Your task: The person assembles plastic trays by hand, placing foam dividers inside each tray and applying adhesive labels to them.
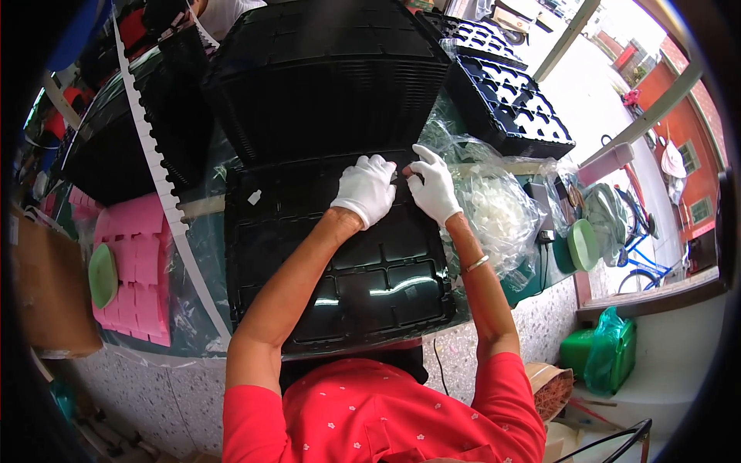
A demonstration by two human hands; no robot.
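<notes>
Both my hands wear white gloves with some bare fingertips, over a glossy black moulded plastic tray (pixel 370 297) on the table before me. My left hand (pixel 366 191) rests on its far half, fingers bent and close together; anything pinched in them is too small or hidden to make out. Just right of it, near the tray's right edge, my right hand (pixel 434 189) has its thumb and fingers apart, with nothing visible between them. A small white tag-shaped piece (pixel 254 197) lies on the tray's far left. Behind the tray rises a tall stack of black trays (pixel 324 100).
A clear bag of small white pieces (pixel 498 212) sits to the right, beside a green oval dish (pixel 583 245). Black trays with cut-outs (pixel 509 104) stand far right. On the left are pink sheets (pixel 135 270), another green dish (pixel 102 275), a white notched strip (pixel 166 193) and a cardboard box (pixel 54 282).
</notes>
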